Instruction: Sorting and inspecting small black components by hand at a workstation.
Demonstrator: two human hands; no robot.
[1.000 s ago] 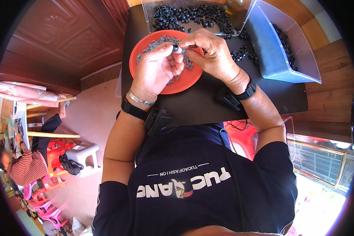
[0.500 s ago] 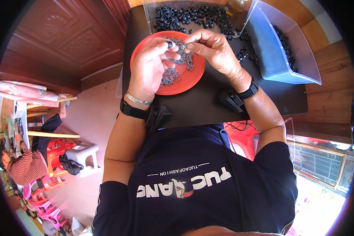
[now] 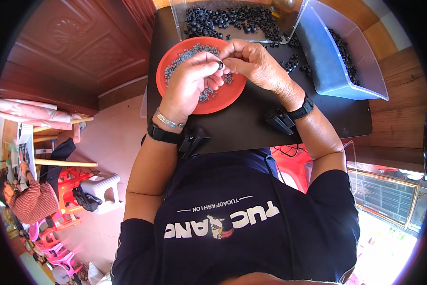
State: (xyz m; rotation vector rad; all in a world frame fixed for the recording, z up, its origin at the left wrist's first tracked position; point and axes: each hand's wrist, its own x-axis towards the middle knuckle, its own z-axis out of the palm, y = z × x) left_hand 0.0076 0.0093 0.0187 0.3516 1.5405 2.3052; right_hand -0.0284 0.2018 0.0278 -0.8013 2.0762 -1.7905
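Note:
My left hand (image 3: 187,83) is raised over a round red plate (image 3: 230,97), pinching a small black ring-like cap (image 3: 220,65) between thumb and forefinger. The cap's open end is turned toward my right hand (image 3: 261,66). Thumb and forefinger of that hand are pressed together right beside the cap; whatever they hold is too small to make out. Under both hands, many tiny grey metal pieces (image 3: 194,50) lie spread in the plate, partly covered by my left hand.
A clear tray of black caps (image 3: 213,21) stands at the far side of the dark table (image 3: 242,130). Loose black caps (image 3: 291,64) lie beside a bluish bin (image 3: 332,88) at the right. Two black devices (image 3: 280,121) sit by my wrists. Another person (image 3: 33,202) is at far left.
My left hand has moved a little right and down, bringing the black cap against the fingertips of my right hand. The gap between the hands has closed.

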